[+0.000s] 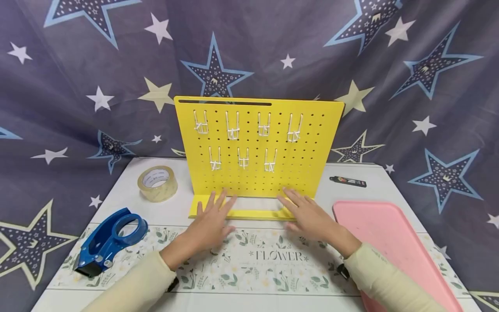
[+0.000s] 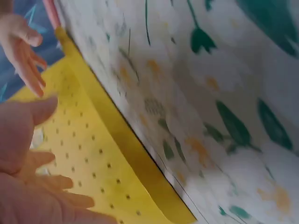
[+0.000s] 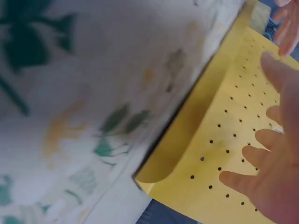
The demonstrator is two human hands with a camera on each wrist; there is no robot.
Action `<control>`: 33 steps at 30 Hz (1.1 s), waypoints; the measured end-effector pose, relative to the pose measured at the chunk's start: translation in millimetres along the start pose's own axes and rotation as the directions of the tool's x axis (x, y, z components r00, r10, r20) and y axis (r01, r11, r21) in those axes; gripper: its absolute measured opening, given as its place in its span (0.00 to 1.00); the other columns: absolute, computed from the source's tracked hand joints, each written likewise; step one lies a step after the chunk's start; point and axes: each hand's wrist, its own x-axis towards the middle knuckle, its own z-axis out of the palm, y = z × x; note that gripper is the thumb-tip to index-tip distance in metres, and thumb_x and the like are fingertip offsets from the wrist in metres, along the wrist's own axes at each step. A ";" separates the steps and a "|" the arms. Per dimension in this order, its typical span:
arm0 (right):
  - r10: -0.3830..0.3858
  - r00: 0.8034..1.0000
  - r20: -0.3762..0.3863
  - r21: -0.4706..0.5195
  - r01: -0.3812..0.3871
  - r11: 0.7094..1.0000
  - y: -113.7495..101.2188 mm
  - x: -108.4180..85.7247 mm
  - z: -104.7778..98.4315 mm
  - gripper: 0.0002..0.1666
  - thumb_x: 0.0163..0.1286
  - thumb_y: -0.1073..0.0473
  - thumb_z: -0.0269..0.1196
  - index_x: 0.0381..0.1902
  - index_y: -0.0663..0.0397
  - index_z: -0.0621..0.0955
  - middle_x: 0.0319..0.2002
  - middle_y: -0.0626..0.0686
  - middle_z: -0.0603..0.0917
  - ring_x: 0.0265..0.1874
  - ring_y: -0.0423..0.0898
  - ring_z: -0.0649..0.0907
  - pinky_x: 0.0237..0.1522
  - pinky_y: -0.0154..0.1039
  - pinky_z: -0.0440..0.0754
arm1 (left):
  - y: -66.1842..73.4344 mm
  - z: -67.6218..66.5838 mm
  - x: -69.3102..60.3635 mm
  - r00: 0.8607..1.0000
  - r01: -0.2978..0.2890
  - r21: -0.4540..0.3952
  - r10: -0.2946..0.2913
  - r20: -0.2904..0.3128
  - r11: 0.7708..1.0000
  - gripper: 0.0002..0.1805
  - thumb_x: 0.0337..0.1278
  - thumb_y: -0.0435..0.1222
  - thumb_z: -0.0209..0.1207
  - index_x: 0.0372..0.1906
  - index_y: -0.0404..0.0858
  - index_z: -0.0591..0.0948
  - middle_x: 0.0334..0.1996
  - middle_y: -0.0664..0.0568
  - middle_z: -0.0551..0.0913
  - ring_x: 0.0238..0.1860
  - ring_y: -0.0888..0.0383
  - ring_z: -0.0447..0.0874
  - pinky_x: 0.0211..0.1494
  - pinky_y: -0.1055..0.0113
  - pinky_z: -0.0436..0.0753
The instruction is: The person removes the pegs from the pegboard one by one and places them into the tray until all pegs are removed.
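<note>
A yellow pegboard (image 1: 241, 182) stands upright on its yellow base (image 1: 253, 214), with several white hooks (image 1: 233, 132) tied with white strips in two rows. The left hand (image 1: 208, 223), fingers spread, is over the left part of the base. Over the right part is the right hand (image 1: 312, 219), its fingers also spread. Neither hand holds anything; whether the fingertips touch the base cannot be told. The left wrist view shows the left hand (image 2: 32, 172) in front of the perforated board (image 2: 88, 140). In the right wrist view the right hand (image 3: 275, 154) is before the board (image 3: 229, 140).
A roll of clear tape (image 1: 157, 184) and a blue tape dispenser (image 1: 111, 240) lie on the left. On the right are a black marker-like tube (image 1: 348, 181) and a pink tray (image 1: 390, 234). A floral mat (image 1: 249, 268) covers the table's front; a star-patterned curtain (image 1: 265, 47) hangs behind.
</note>
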 end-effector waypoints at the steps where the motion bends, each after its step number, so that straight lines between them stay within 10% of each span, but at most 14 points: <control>1: 0.012 0.999 -0.045 0.003 -0.012 1.000 0.4 2.7 -2.5 0.50 0.66 0.43 0.69 0.78 0.57 0.62 0.78 0.62 0.61 0.76 0.63 0.66 0.70 0.65 0.68 | -4.2 -3.4 0.1 0.999 0.022 -0.052 -0.024 -0.040 0.998 0.43 0.67 0.46 0.63 0.80 0.42 0.57 0.81 0.38 0.52 0.80 0.32 0.50 0.72 0.26 0.56; 6: 0.127 0.948 -0.291 0.094 -0.104 0.990 0.0 22.3 -16.5 0.35 0.66 0.52 0.70 0.68 0.58 0.75 0.60 0.60 0.82 0.56 0.57 0.83 0.56 0.54 0.83 | -30.8 -28.3 3.1 0.947 0.115 -0.281 -0.191 -0.260 0.953 0.31 0.67 0.34 0.60 0.72 0.32 0.67 0.71 0.34 0.67 0.70 0.37 0.68 0.70 0.41 0.72; 14: 0.184 0.768 -0.614 0.157 -0.109 0.982 1.6 65.9 -25.4 0.19 0.63 0.61 0.72 0.52 0.56 0.83 0.39 0.55 0.85 0.38 0.50 0.85 0.35 0.44 0.85 | -62.4 -60.7 35.9 0.713 0.218 -0.609 -0.550 -0.434 0.762 0.27 0.69 0.36 0.54 0.70 0.34 0.69 0.66 0.37 0.69 0.64 0.42 0.74 0.67 0.50 0.77; 17: 0.194 0.736 -0.649 0.159 -0.119 0.980 0.7 78.9 -22.4 0.17 0.62 0.62 0.73 0.49 0.55 0.85 0.38 0.55 0.85 0.36 0.50 0.85 0.32 0.43 0.84 | -69.0 -65.6 48.5 0.664 0.191 -0.672 -0.599 -0.448 0.715 0.27 0.69 0.38 0.55 0.70 0.36 0.70 0.65 0.38 0.71 0.64 0.43 0.76 0.68 0.52 0.77; 27: 0.193 0.726 -0.660 0.096 -0.173 0.980 -4.8 101.2 -8.9 0.11 0.64 0.59 0.72 0.45 0.51 0.88 0.38 0.53 0.85 0.31 0.49 0.83 0.29 0.41 0.81 | -80.4 -71.2 77.6 0.672 0.140 -0.744 -0.614 -0.413 0.653 0.22 0.69 0.40 0.58 0.64 0.37 0.75 0.56 0.41 0.81 0.56 0.48 0.82 0.62 0.57 0.80; 33: 0.185 0.685 -0.705 0.088 -0.173 0.981 -4.5 109.2 -3.1 0.07 0.66 0.60 0.71 0.42 0.52 0.88 0.36 0.53 0.84 0.30 0.49 0.82 0.27 0.41 0.81 | -82.8 -71.4 80.2 0.654 0.158 -0.748 -0.636 -0.410 0.644 0.18 0.69 0.39 0.60 0.59 0.36 0.78 0.50 0.41 0.83 0.50 0.49 0.83 0.56 0.60 0.80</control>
